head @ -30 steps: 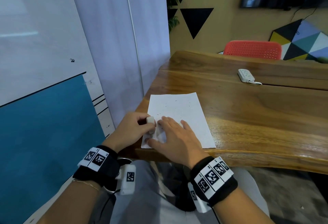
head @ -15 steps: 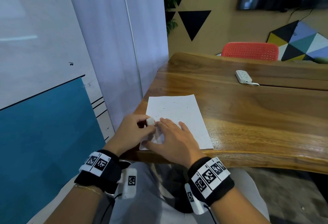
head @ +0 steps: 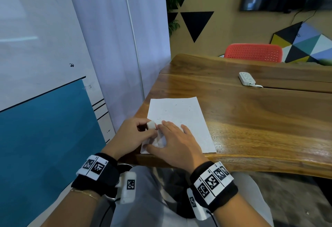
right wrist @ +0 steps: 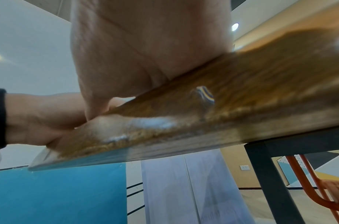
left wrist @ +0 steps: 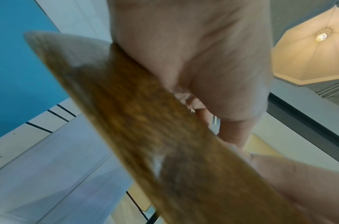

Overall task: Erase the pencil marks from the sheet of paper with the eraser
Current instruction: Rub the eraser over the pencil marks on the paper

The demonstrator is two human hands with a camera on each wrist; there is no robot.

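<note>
The left hand (head: 133, 135) pinches the white eraser (head: 151, 125) at the near left corner of the paper (head: 177, 119), which lies lengthwise away from the person on the desk (head: 251, 119). The right hand (head: 177, 145) presses flat just beside it. Faint marks remain farther up the sheet, beyond the grip. Only the head view shows them; the wrist views show blurred desk edge.

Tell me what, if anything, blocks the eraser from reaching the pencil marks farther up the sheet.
Nothing visible does. The left hand pinches the small white eraser at the near left of the white sheet of paper. The right hand lies flat beside it, right of the path; the faint marks beyond lie on bare paper.
</note>
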